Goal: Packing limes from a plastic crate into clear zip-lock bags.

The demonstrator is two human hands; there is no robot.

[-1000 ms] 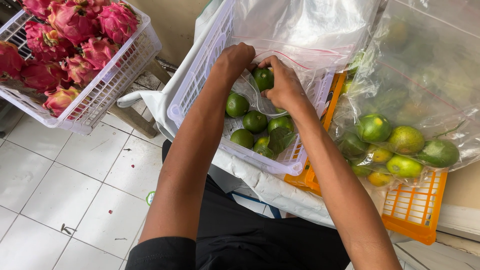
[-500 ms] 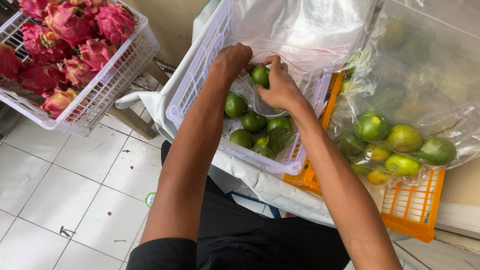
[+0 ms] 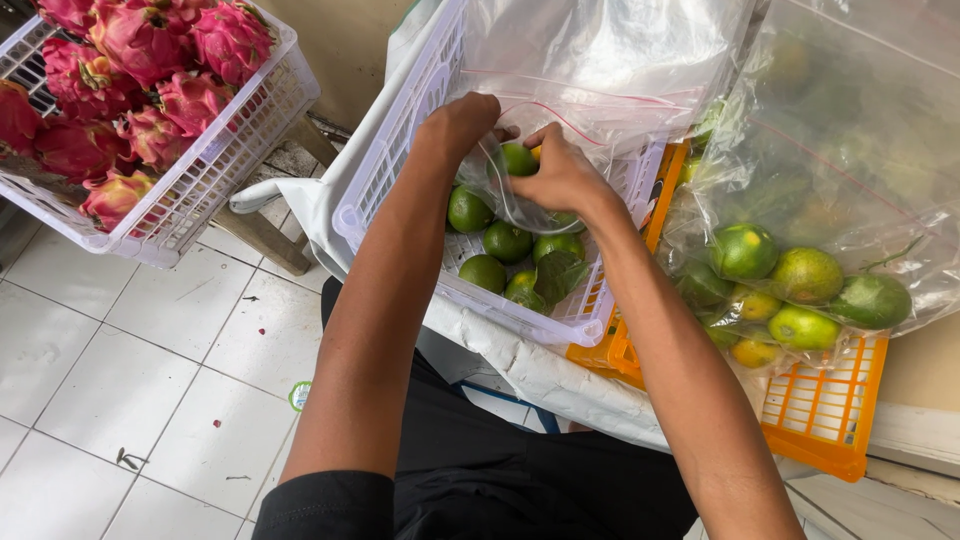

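Note:
My left hand (image 3: 462, 122) and my right hand (image 3: 562, 176) both pinch the mouth of a clear plastic bag (image 3: 590, 60) that hangs over a white slotted crate (image 3: 390, 160). A green citrus fruit (image 3: 517, 158) shows through the bag between the two hands. Several more green citrus fruits (image 3: 509, 242) lie loose on the crate's floor just below my hands, one with a leaf on it.
A second clear bag (image 3: 800, 270) of green and yellowish citrus rests on an orange crate (image 3: 830, 420) at the right. A white basket (image 3: 215, 160) of pink dragon fruit (image 3: 150, 45) stands at the upper left. White floor tiles (image 3: 130, 380) lie below.
My hands have stayed at the bag's mouth; the right hand dropped slightly and the fruit between them sits lower in the bag.

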